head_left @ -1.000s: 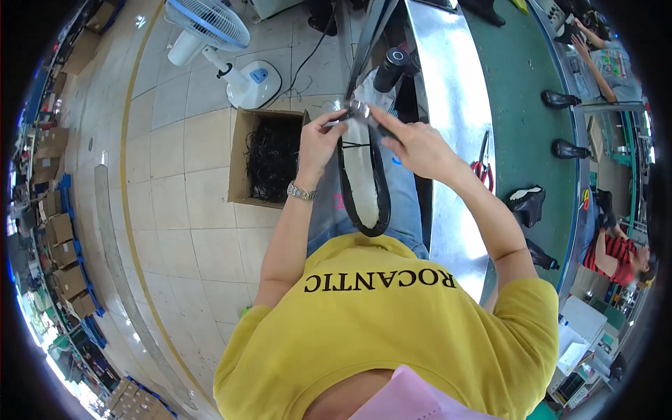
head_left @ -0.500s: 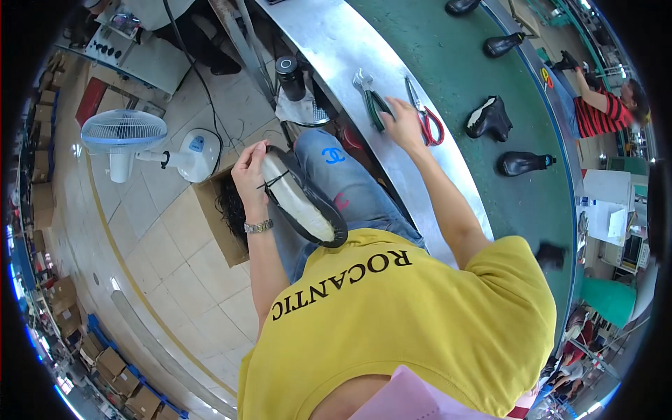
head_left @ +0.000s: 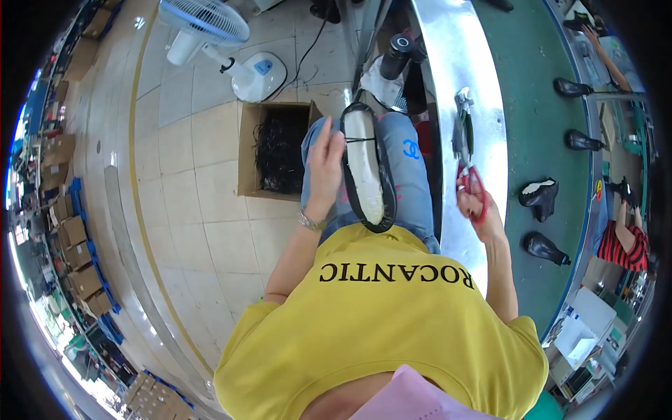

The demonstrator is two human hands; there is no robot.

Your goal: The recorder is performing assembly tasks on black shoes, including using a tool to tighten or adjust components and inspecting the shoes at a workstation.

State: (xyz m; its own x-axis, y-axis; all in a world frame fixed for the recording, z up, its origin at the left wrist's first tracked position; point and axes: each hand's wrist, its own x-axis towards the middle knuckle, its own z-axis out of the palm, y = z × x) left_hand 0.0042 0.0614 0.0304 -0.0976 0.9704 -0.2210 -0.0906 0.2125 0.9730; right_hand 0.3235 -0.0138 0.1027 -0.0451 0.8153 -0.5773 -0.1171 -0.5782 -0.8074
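Note:
A black shoe (head_left: 388, 189) lies sole up across my lap, its pale sole facing me and a thin black cord tied around it near the far end. Beside its left edge is my left hand (head_left: 325, 164), fingers stretched and apart, close to the cord; whether they touch it is hard to tell. On the metal bench strip to the right, my right hand (head_left: 478, 203) grips red-handled scissors (head_left: 481, 210) by the handles, blades pointing away. Just beyond the hand lie green-handled pliers (head_left: 469, 133), partly overlapped by the blades.
An open cardboard box (head_left: 248, 157) of black cord scraps stands on the floor at left, near a standing fan (head_left: 255, 75). A dark lidded cup (head_left: 397, 56) stands beyond my knees. Several black shoes, one a boot (head_left: 539, 199), sit on the green belt (head_left: 490, 42) at right.
My right hand has come down onto the scissors and taken hold of them. My left hand's fingers have loosened and straightened beside the shoe. The view has turned.

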